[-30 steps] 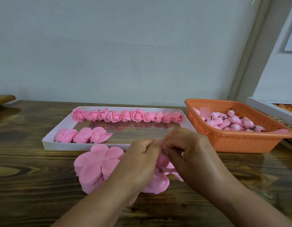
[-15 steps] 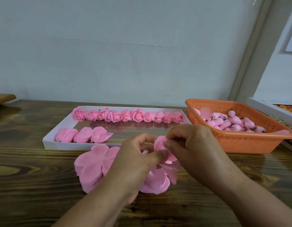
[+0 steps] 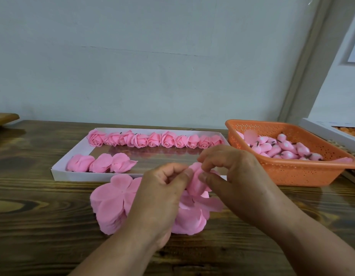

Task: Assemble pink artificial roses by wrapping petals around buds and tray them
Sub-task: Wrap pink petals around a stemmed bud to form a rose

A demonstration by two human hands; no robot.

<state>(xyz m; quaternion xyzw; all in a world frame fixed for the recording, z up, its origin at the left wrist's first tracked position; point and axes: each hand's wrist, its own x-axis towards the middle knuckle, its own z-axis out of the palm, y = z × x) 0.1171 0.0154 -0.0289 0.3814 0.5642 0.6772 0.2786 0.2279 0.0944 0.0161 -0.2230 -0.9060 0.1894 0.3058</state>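
Wooden counter (image 3: 43, 226) holds a tray (image 3: 77, 150) with ten roses (image 3: 152, 139); nearer, both hands' grips, left hand (image 3: 160, 194) and right hand (image 3: 232, 176), pinch a half-hidden bud (image 3: 196, 182).

Wood table (image 3: 33, 216), pale wall (image 3: 152, 56).

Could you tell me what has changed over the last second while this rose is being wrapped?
The hands have drawn apart: the left hand and right hand now show the rose being wrapped, earlier hidden between them. Both keep their grip on it. The white tray, petal stack and orange basket stayed put.
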